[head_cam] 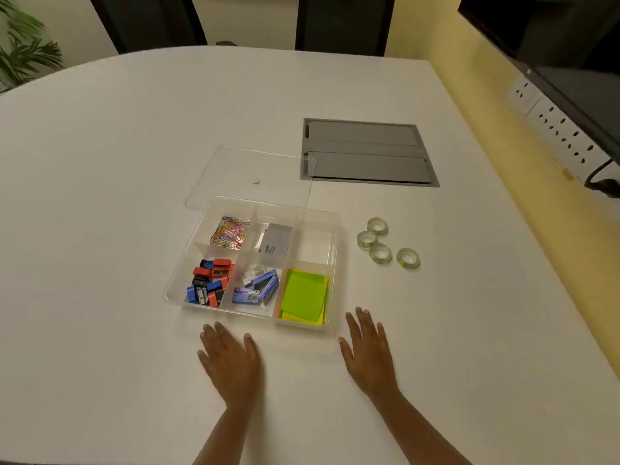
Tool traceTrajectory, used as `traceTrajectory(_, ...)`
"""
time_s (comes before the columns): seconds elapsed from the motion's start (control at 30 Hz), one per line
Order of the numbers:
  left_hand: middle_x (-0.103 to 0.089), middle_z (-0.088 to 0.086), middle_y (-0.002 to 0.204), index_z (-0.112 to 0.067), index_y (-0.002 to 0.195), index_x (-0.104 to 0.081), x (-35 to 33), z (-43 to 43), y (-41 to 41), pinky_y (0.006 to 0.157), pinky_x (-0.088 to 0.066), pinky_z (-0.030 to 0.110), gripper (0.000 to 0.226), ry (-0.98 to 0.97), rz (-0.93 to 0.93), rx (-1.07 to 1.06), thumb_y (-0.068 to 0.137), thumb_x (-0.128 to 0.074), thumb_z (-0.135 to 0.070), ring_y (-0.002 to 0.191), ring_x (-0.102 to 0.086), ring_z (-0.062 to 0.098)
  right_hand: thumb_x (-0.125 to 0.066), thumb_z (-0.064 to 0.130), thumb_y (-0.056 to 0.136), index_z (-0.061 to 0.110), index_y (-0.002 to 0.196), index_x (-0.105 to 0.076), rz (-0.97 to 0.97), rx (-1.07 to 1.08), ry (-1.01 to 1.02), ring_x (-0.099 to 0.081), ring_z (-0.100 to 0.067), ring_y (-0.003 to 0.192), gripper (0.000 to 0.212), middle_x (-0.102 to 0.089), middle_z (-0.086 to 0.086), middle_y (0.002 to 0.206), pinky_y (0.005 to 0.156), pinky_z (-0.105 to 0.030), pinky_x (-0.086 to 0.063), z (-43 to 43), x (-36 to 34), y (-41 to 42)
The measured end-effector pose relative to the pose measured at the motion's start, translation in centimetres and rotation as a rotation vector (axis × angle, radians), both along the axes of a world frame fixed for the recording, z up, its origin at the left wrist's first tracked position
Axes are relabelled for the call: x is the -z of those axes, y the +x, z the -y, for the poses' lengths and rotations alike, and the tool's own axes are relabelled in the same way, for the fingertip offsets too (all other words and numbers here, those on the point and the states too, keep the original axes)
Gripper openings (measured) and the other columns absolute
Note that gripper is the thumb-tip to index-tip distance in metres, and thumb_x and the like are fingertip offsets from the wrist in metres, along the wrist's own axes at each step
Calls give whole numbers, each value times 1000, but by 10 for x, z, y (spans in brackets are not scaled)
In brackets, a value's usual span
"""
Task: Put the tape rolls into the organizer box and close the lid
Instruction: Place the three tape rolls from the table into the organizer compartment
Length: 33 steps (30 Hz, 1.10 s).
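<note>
The left hand (231,360) lay flat and empty just before the organizer box (336,229); the right hand (369,350) likewise, fingers spread; four tape rolls (385,241) sat right of the box; its bare far-right compartment looked best for them, taken one at a time.

The table (134,196) is plain white, with a grey hatch (367,152) set in it. The box (335,226) and lid (235,169) are clear; inside are multicoloured clips (229,232), red, blue and black sharpeners (209,281), purple-blue staple packs (256,287), a silver-grey case (275,245) and lime-green notes (303,295) over orange ones. The tape rolls (385,241) are clear with a green-yellow tint.
</note>
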<state>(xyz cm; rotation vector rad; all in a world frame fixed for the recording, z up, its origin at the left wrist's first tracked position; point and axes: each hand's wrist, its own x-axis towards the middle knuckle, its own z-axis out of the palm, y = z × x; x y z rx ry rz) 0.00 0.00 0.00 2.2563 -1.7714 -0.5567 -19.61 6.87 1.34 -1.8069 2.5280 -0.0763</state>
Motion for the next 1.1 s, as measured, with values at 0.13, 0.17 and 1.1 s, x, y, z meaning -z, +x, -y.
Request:
traceTrajectory(0.13, -34, 35, 144, 11, 138, -29, -7, 6, 15, 109, -27, 59, 62, -110, -85, -193, 87, -33, -24, 135, -34, 47, -91, 24, 58, 6, 110, -72, 88, -15, -49, -70, -32, 105, 59, -72, -16, 115, 80, -47, -58, 6, -6, -15)
traceTrajectory(0.17, -34, 34, 144, 10, 138, -29, -7, 10, 19, 109, -27, 59, 58, -154, -92, -231, 89, -36, -21, 134, -34, 47, -91, 21, 59, 4, 111, -71, 104, -19, -59, -69, -34, 106, 58, -71, -18, 116, 80, -48, -58, 10, -6, -20)
traceTrajectory(1.1, -33, 27, 148, 6, 140, -29, -44, 147, 27, 111, -23, 57, 55, -160, 130, 49, 96, -40, -25, 139, -29, 41, -48, 14, 96, -1, 137, -45, 177, 193, -29, -32, -28, 143, 43, -38, -17, 150, 116, -38, -32, 104, -19, -104)
